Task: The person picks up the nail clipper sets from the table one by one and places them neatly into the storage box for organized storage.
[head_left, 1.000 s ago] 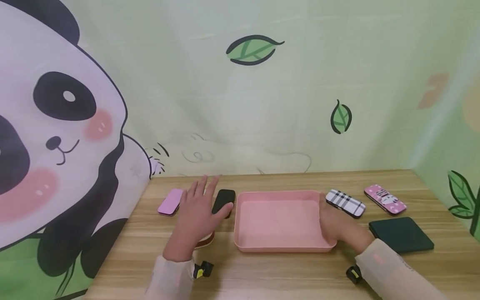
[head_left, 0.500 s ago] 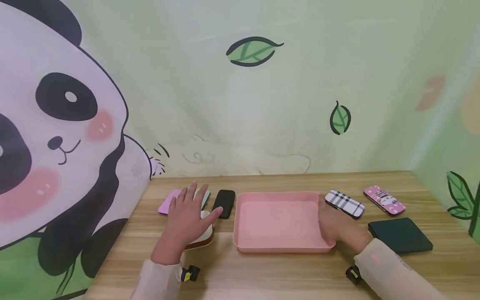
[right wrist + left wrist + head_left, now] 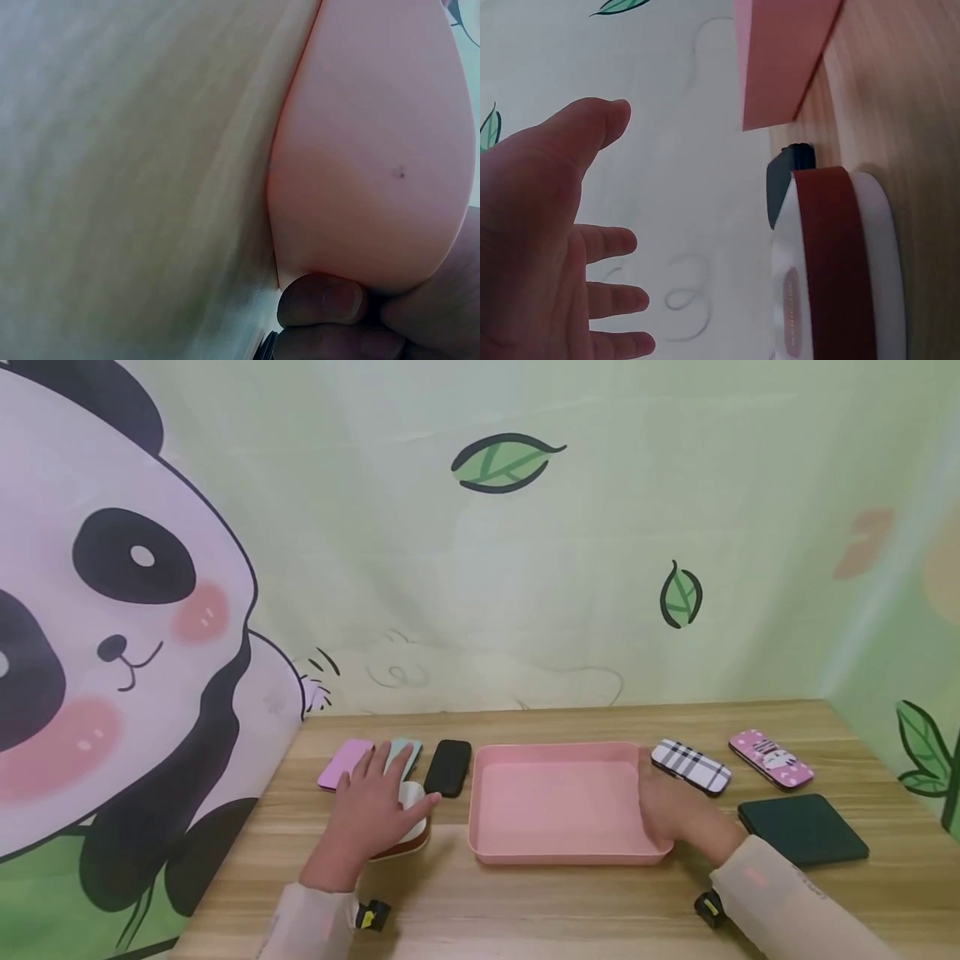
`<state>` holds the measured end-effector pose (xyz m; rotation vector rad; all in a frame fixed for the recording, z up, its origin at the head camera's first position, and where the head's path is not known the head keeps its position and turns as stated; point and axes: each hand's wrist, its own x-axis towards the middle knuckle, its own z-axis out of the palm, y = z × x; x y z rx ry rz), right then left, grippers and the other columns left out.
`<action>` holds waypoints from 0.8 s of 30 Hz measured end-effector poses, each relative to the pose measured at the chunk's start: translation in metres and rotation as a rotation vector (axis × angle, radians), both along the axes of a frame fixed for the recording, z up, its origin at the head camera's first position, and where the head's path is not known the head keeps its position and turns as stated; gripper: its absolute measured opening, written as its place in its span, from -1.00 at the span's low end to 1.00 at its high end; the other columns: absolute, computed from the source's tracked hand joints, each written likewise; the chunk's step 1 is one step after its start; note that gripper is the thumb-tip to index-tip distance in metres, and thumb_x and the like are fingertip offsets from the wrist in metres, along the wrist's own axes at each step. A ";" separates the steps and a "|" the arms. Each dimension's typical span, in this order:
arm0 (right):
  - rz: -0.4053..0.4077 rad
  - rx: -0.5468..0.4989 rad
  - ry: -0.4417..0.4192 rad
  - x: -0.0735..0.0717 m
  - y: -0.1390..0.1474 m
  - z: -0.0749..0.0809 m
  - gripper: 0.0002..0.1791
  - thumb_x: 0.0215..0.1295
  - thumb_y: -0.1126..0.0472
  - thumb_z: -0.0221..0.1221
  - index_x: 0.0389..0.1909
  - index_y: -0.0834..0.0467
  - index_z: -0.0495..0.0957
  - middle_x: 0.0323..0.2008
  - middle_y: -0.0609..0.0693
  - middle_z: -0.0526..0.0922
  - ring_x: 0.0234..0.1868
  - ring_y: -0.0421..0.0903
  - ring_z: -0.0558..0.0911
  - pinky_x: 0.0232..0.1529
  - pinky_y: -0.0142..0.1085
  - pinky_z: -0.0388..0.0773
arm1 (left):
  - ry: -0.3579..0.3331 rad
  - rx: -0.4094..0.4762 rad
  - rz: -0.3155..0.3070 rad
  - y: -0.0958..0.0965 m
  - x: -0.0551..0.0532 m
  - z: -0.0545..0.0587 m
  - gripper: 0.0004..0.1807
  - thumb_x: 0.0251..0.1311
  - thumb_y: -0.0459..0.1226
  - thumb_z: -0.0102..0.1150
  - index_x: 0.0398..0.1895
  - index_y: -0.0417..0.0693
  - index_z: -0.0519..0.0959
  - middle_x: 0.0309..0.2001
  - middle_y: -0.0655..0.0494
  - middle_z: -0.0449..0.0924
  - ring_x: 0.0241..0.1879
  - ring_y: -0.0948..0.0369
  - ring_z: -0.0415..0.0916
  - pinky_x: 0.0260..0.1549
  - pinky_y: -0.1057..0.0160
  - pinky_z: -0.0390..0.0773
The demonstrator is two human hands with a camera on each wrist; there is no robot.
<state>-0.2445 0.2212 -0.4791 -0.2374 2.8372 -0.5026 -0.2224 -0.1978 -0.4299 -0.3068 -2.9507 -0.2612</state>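
Left hand: over white case, fingers and thumb straight and spread, holding nothing; left wrist view shows a gap between the fingers and the case.
Right hand: at right end of tray, fingers bent and gripping its wall; fingertips seen against the near outside in right wrist view.
Tray: pink, flat on table, mid-scene, right of left hand.
White case: brown band round its side; on table, near left, partly hidden by left hand in head view.
Far left row: lilac case, then mint case, partly behind the left fingers, then black case just left of tray.
Right side: plaid case just beyond right hand; spotted case farther right; dark wallet nearer, beside right sleeve.
Backdrop: panda at left, leaves at middle and right.
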 end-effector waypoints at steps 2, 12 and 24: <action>-0.001 -0.010 0.001 0.000 0.000 0.000 -0.13 0.36 0.39 -0.16 0.52 0.44 -0.46 -0.44 0.14 0.48 -0.73 -0.12 0.31 -0.74 -0.29 0.26 | 0.001 0.006 -0.008 -0.002 -0.001 -0.003 -0.01 0.16 0.39 0.06 0.54 0.05 0.21 0.53 -0.24 0.10 0.44 -0.30 0.11 0.23 -0.47 0.18; 0.029 0.011 0.022 0.000 0.001 -0.001 0.04 0.13 0.49 0.00 0.49 0.48 -0.48 -0.61 0.05 0.43 -0.75 -0.14 0.32 -0.78 -0.38 0.20 | -0.123 -0.031 -0.085 -0.017 -0.007 -0.019 0.18 -0.09 0.47 0.23 0.54 0.02 0.22 0.52 -0.22 0.12 0.50 -0.27 0.02 0.28 -0.41 0.18; 0.043 0.037 0.052 0.000 0.001 -0.003 0.06 0.07 0.50 0.04 0.48 0.53 -0.43 -0.59 0.07 0.44 -0.74 -0.10 0.38 -0.76 -0.32 0.28 | -0.176 -0.023 -0.126 -0.035 -0.020 -0.037 0.27 -0.23 0.49 0.31 0.54 0.04 0.20 0.53 -0.25 0.09 0.52 -0.26 -0.05 0.31 -0.41 0.10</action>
